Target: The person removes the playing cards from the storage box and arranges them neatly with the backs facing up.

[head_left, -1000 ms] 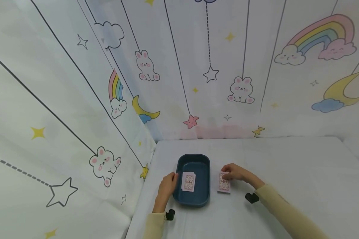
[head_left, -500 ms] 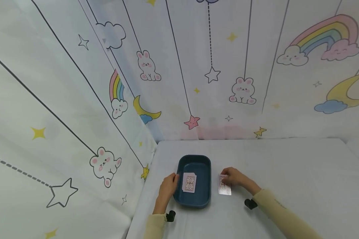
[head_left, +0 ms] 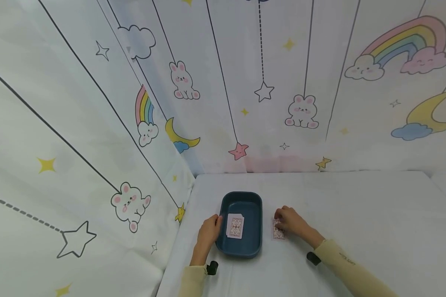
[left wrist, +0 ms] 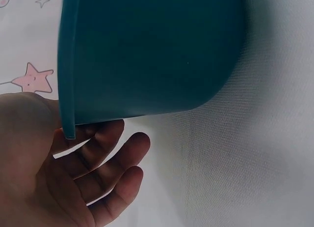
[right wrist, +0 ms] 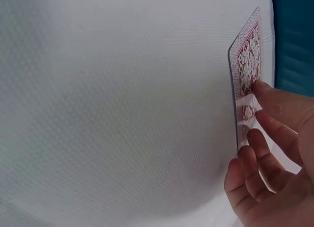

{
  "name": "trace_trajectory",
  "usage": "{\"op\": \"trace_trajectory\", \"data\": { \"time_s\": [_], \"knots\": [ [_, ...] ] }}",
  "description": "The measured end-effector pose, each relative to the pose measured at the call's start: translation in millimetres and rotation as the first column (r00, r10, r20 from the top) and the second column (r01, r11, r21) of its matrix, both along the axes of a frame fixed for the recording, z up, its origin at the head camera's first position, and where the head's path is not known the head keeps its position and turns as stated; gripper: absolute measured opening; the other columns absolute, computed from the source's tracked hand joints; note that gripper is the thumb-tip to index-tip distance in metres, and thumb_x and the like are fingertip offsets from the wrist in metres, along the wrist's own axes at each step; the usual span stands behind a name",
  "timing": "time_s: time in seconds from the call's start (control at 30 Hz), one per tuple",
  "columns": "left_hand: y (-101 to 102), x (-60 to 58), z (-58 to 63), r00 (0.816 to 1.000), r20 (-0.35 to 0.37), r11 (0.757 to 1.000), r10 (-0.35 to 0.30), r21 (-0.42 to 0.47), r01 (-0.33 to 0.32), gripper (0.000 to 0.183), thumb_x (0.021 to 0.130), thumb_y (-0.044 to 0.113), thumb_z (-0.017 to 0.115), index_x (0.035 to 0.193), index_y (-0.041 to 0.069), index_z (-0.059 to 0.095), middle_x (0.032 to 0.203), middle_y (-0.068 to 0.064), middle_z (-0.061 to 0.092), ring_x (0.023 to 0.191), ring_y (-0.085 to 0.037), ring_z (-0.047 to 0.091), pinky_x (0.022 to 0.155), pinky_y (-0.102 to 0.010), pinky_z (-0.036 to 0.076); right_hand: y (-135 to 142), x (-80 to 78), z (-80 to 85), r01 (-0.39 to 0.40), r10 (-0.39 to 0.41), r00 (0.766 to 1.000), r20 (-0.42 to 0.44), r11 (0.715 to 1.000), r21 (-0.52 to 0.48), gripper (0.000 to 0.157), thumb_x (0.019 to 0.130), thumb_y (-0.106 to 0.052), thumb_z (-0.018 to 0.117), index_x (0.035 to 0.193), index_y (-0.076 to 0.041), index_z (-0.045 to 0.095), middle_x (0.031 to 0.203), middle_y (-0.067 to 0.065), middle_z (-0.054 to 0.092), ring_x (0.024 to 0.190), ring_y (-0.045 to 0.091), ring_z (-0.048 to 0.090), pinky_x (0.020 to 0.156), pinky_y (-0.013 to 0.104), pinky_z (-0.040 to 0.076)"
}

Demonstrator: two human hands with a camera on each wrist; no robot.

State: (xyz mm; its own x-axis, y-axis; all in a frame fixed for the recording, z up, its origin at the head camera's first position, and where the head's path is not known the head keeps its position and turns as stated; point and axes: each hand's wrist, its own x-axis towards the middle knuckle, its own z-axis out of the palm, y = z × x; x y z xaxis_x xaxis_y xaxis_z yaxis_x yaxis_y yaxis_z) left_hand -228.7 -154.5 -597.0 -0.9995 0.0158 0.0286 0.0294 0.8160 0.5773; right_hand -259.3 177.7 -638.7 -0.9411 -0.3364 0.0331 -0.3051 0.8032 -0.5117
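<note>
A dark teal tray (head_left: 242,250) stands on the white cloth. My left hand (head_left: 209,229) holds its left rim; in the left wrist view the curled fingers (left wrist: 131,149) lie along the outside of the wall. Inside the tray, a small pile of playing cards (head_left: 235,226) lies with patterned backs up, slightly fanned. Right of the tray, my right hand (head_left: 292,219) pinches a red-patterned playing card (right wrist: 248,65) at its far end. The thumb is on the patterned back and the fingertips are by the card's edge. Whether several cards lie together there cannot be told.
White cloth (head_left: 357,214) covers the table around the tray. Behind and to the left hang white curtains (head_left: 223,82) printed with bunnies, stars and rainbows. A black wrist camera (head_left: 212,268) is on the left wrist, another black camera (head_left: 313,258) on the right.
The cards under my right hand flashed with glare half a second ago; now their pattern shows again. My right fingers have shifted slightly on them. The left hand and tray stay in place.
</note>
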Motion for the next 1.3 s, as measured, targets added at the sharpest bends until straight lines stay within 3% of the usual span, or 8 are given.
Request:
{"op": "trace_trajectory", "data": {
  "time_s": [0.37,0.63,0.8,0.93,1.13,1.3],
  "knots": [
    [-1,-0.3,-0.2,1.000,0.005,1.000,0.001,-0.027,-0.001,0.030,0.106,0.029,0.050,0.082,0.012,0.056,0.066,0.001,0.044,0.058,-0.013,0.044,0.053,-0.026,0.033,-2,5.3,4.2,0.003,-0.003,1.000,-0.022,1.000,-0.007,0.014,0.084,-0.019,0.081,0.089,-0.014,0.070,0.090,0.001,0.058,0.084,0.016,0.051,0.078,0.038,0.046],
    [0,-1.1,-0.6,1.000,-0.020,1.000,-0.007,-0.028,0.007,0.030,0.106,0.026,0.051,0.080,0.011,0.054,0.066,0.000,0.043,0.058,-0.014,0.043,0.052,-0.027,0.032,-6,2.2,10.9,0.042,-0.047,0.998,-0.048,0.992,-0.116,0.016,0.091,-0.027,0.075,0.092,-0.012,0.070,0.094,0.003,0.063,0.085,0.016,0.058,0.078,0.038,0.051],
    [0,-1.6,1.3,1.000,0.001,1.000,0.003,-0.012,-0.003,0.030,0.106,0.027,0.050,0.081,0.011,0.054,0.067,0.000,0.045,0.059,-0.014,0.044,0.054,-0.027,0.033,-18,0.6,24.3,0.018,-0.023,0.999,-0.026,0.985,-0.171,0.020,0.093,-0.029,0.073,0.101,-0.011,0.070,0.099,0.003,0.064,0.092,0.018,0.060,0.082,0.041,0.052],
    [0,-1.2,1.5,1.000,0.000,1.000,0.005,-0.009,-0.005,0.029,0.106,0.027,0.050,0.082,0.011,0.056,0.068,0.000,0.046,0.059,-0.014,0.045,0.054,-0.027,0.033,-31,2.3,37.4,0.005,-0.009,1.000,-0.023,0.986,-0.168,0.021,0.094,-0.026,0.072,0.106,-0.009,0.069,0.100,0.003,0.064,0.093,0.017,0.060,0.083,0.040,0.052],
    [-2,-0.1,-0.5,1.000,-0.029,1.000,0.000,-0.010,0.000,0.030,0.106,0.027,0.051,0.081,0.011,0.054,0.066,0.001,0.044,0.058,-0.013,0.043,0.053,-0.027,0.032,-48,4.2,56.0,0.041,-0.049,0.997,-0.060,0.990,-0.138,0.024,0.094,-0.027,0.072,0.109,-0.009,0.068,0.102,0.005,0.064,0.091,0.018,0.060,0.080,0.038,0.052],
    [-3,-0.2,-1.3,0.999,-0.032,1.000,-0.002,-0.008,0.001,0.030,0.105,0.026,0.052,0.080,0.011,0.053,0.066,0.001,0.043,0.057,-0.013,0.043,0.052,-0.027,0.032,-65,2.9,70.6,0.001,-0.011,0.997,-0.078,0.991,-0.133,0.029,0.094,-0.027,0.072,0.114,-0.007,0.068,0.103,0.005,0.063,0.096,0.023,0.063,0.084,0.040,0.053]
  ]
}}
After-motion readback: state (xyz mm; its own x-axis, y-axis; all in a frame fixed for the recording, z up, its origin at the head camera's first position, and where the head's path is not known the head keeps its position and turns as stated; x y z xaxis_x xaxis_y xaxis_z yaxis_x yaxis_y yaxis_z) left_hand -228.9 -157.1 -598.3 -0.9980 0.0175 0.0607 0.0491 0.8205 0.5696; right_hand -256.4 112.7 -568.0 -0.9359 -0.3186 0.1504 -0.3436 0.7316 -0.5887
